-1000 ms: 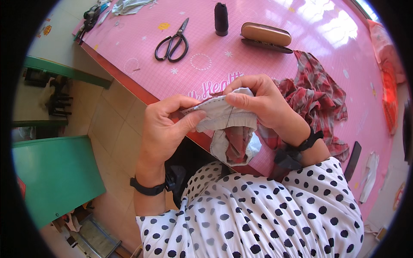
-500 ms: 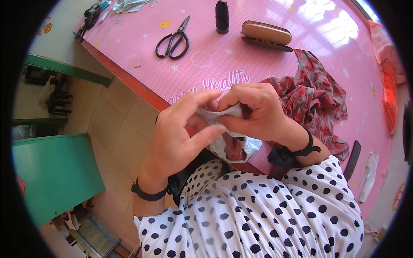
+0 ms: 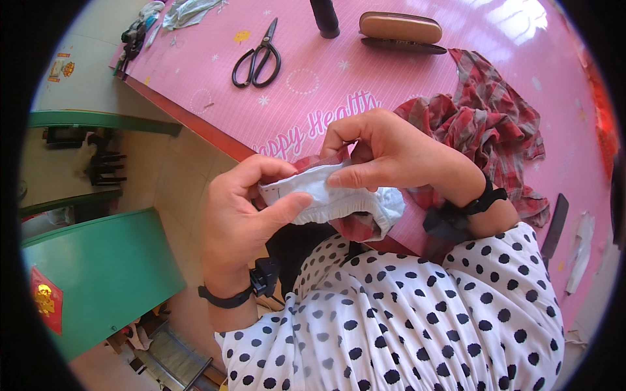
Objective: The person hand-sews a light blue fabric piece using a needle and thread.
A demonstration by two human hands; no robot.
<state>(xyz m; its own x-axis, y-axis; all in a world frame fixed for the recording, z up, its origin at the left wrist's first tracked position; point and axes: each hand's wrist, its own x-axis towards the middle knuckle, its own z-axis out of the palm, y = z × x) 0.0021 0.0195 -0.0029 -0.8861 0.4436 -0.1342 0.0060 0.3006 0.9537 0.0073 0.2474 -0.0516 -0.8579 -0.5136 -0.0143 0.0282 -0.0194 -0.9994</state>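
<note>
Between my hands is a white cloth band (image 3: 316, 189) with a gathered lower edge and red plaid fabric showing behind and below it. My left hand (image 3: 235, 215) pinches its left end between thumb and fingers. Higher up and to the right, my right hand (image 3: 398, 153) grips the band's upper edge, the thumb lying on the white side and the fingers curled behind. Whether a needle is in the fingers cannot be made out. Beyond my right hand, a crumpled red plaid cloth (image 3: 479, 120) spreads over the pink table cover (image 3: 300, 49).
Black-handled scissors (image 3: 262, 62), a black thread cone (image 3: 324, 19) and a brown glasses case (image 3: 400, 29) lie across the far side. At the right are a dark flat bar (image 3: 555, 225) and a white scrap (image 3: 579, 251). A green surface (image 3: 107, 274) stands at the left.
The cloth band has been spread out and turned, so its white side now shows flat between my hands. My left hand has shifted left and down. The view has tilted slightly.
</note>
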